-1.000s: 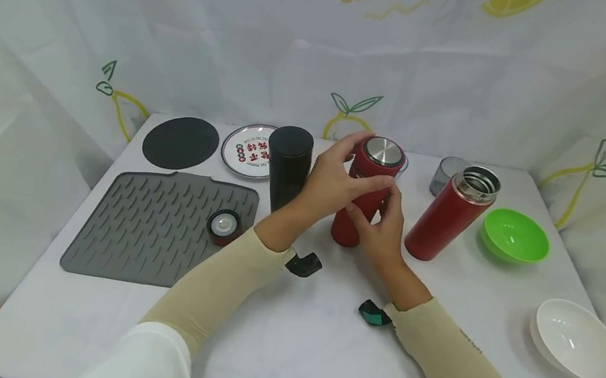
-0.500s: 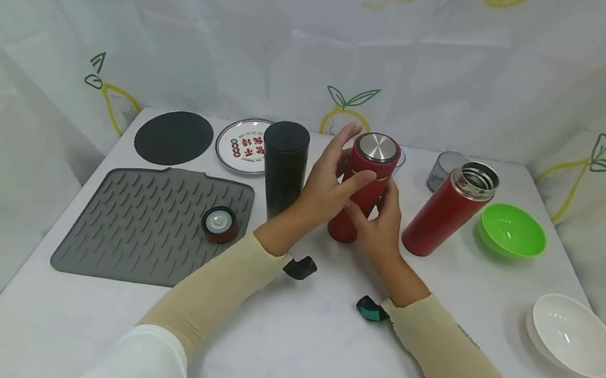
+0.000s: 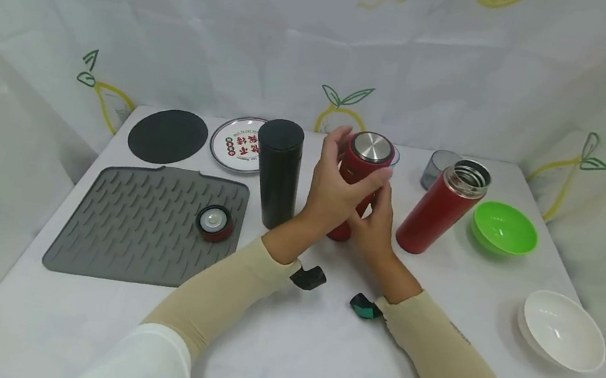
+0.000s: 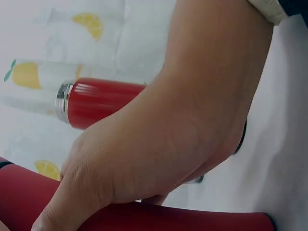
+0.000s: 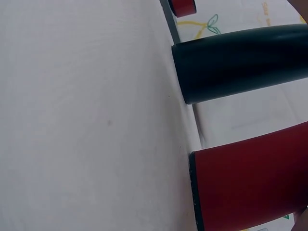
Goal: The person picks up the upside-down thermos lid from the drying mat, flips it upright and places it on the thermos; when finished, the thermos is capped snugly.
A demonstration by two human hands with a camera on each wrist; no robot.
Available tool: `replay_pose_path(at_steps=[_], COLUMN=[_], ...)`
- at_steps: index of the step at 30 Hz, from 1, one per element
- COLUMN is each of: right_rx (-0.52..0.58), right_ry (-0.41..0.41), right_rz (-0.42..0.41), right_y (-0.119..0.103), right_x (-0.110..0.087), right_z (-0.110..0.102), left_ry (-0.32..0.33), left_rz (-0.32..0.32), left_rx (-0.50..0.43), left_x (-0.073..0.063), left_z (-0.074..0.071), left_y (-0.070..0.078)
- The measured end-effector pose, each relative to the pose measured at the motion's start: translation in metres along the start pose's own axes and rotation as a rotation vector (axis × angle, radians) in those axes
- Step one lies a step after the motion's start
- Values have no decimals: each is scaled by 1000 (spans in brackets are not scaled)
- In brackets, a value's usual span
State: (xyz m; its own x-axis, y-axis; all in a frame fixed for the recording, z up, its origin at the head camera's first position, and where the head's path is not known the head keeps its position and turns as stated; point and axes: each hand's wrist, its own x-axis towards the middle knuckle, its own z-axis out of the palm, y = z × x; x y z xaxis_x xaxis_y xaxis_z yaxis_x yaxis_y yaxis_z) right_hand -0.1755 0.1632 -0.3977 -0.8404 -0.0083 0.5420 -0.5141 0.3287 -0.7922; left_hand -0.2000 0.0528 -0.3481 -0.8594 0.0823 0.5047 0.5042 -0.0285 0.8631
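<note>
A capped red thermos (image 3: 356,168) with a silver disc on its lid (image 3: 372,147) stands upright on the white table, between both hands. The left hand (image 3: 331,197) grips it high up, near the lid, thumb across the front. Lower down, the right hand (image 3: 375,231) holds the body from the right side. Its dark base (image 5: 195,192) stands on the cloth in the right wrist view. To the right is a second red thermos (image 3: 434,215), uncapped, its steel neck showing. Close on the left stands a black thermos (image 3: 276,174). The left wrist view hides most fingers behind the hand.
A grey ridged drying mat (image 3: 122,226) at left bears a dark red cap (image 3: 214,223). Behind it lie a black round mat (image 3: 167,136) and a printed plate (image 3: 223,142). A glass (image 3: 435,168), green bowl (image 3: 503,229) and white bowl (image 3: 562,331) stand at right.
The left hand's fingers lifted from the thermos half a second ago, and now they wrap round it again from a turned wrist. The right hand keeps its hold. The view has shifted slightly.
</note>
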Motion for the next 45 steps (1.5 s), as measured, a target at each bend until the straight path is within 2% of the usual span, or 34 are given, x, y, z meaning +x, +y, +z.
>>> replay_pose_path(at_steps=[1,5,8,11,13,16,18,20,21,23,27,30,33,36,38,40,42,45], right_rx=[2,8,10,4,6,9,15,15,14,12,6,-2,-12,-15,-10,-7,-7,-19], right_ry=[4,16,-4,-20,-18,-1,3,-2,-7,-20,-38,-44,-54,-54,-46,-35,-28,-37], right_rz=[-11,-33,-5,25,31,22,18,24,30,40,31,28,37,39,35,32,31,33], right_y=[0,0,1,1,1,2,2,1,1,0,-3,-4,-5,-5,-5,-4,2,18], right_x=[0,-2,-1,1,2,3,3,2,2,2,1,1,1,1,2,2,3,4], right_z=[2,7,9,7,5,2,1,2,3,6,9,10,8,5,2,0,-1,0], left_ry=[-23,-102,-95,-38,-19,-26,-40,-48,-54,-76,-151,-167,-108,-34,-9,-21,-51,-104], left_rz=[-34,-132,-156,-134,-84,9,79,116,117,81,-75,-126,-107,-80,-50,-10,17,-9], left_rx=[18,78,111,77,16,-63,-76,-63,-49,-9,110,165,121,-11,-99,-153,-163,-90], left_x=[2,7,9,5,0,-6,-8,-6,-4,1,15,20,16,6,1,-2,-3,0], left_z=[0,-5,-12,-18,-19,-20,-19,-18,-18,-18,-17,-17,-20,-23,-24,-23,-21,-17], left_y=[-6,-10,-12,-13,-14,-16,-14,-12,-10,-6,-3,-5,-8,-9,-10,-10,-10,-7])
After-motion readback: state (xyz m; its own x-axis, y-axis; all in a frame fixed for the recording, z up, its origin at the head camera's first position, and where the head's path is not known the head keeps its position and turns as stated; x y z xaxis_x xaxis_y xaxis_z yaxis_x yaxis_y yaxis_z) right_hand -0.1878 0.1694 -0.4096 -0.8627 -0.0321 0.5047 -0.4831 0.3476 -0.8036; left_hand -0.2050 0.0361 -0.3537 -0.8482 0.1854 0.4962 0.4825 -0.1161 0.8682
